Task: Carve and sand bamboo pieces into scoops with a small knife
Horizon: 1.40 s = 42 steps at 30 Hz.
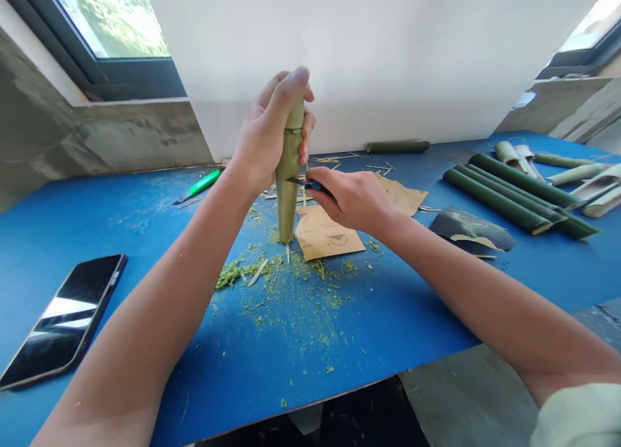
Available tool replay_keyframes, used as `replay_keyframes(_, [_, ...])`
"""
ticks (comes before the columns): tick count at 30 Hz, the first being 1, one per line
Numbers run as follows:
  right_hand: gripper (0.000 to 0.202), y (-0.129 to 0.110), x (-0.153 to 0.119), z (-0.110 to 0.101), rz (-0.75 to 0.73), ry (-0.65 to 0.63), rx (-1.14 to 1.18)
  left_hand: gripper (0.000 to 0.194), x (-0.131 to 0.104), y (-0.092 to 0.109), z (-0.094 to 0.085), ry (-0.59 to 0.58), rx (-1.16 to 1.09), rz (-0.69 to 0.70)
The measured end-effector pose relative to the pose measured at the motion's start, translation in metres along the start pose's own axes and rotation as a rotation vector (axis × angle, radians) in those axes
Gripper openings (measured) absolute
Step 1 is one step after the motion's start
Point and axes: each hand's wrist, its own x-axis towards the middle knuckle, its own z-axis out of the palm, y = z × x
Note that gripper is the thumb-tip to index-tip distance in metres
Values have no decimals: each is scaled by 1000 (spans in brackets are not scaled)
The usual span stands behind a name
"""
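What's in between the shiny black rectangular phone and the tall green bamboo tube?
In the head view, the left forearm crosses there, over the blue tabletop, with a heap of crumbly green shavings nearer the bamboo tube.

A phone (65, 323); probably trees (133, 19) outside.

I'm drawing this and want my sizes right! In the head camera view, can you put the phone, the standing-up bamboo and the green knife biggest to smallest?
1. Phone, looking biggest partly because it's nearer the camera
2. Standing-up bamboo
3. Green knife
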Motion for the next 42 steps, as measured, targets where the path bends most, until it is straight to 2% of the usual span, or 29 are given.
replay_keyframes(8, [43, -15, 2, -12, 8, -117, -118, 28, -3, -1, 1, 15, -43, 37])
replay_keyframes(14, [51, -22, 5, -7, 134, -158, -194, 21, 3, -4, -5, 4, -26, 23])
replay_keyframes(19, [52, -17, 9, 1, 120, -194, -115, 24, 11, -7, -7, 39, 1, -1])
replay_keyframes(26, [48, -2, 7, 18, 49, -133, 73, 29, 11, -8, -5, 66, 43, -3])
replay_keyframes(31, [45, 2, 6, 21, -1, -121, 157, 27, 8, -6, -2, 63, 82, 15])
replay_keyframes(36, [49, -6, 6, 14, 56, -146, 58, 27, 5, -3, 1, 103, 44, 39])
replay_keyframes(42, [59, -3, 5, 3, 19, -93, -87, 24, 5, 0, -2, 27, 9, -19])
